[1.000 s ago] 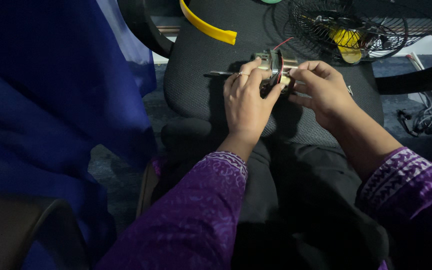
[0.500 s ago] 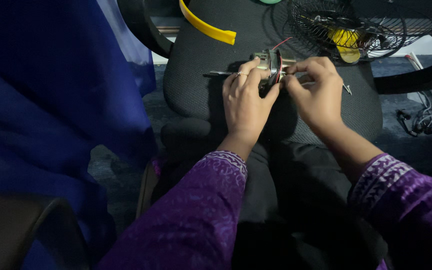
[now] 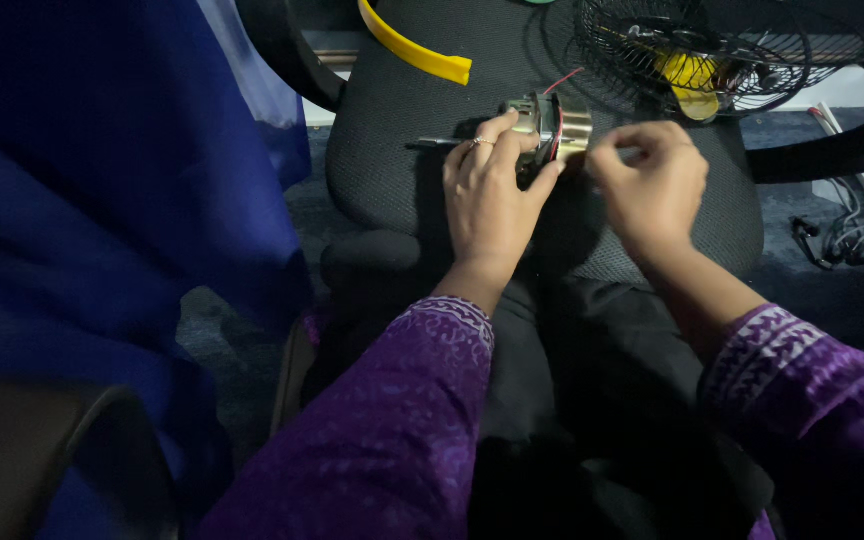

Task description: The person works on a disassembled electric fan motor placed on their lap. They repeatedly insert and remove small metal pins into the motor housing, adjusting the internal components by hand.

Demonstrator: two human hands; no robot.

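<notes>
My left hand (image 3: 487, 200) grips a small metal fan motor (image 3: 557, 125) with a red wire, holding it on a black mesh chair seat (image 3: 392, 150). A ring shows on one finger of that hand. My right hand (image 3: 652, 185) hovers just right of the motor, its fingers curled and pinched together at the motor's right end. Whether anything sits between those fingertips is hidden. A thin dark tool shaft (image 3: 432, 143) lies on the seat, left of my left hand. Purple patterned sleeves cover both forearms.
A black wire fan grille with a yellow hub (image 3: 692, 70) lies at the back right of the seat. A curved yellow strip (image 3: 417, 50) rests at the back left. Blue cloth (image 3: 102, 200) fills the left side. Cables (image 3: 852, 240) lie on the floor at right.
My right hand has drawn back slightly to the right and curled its fingers, uncovering more of the motor's shiny end. My left hand keeps its grip in the same place.
</notes>
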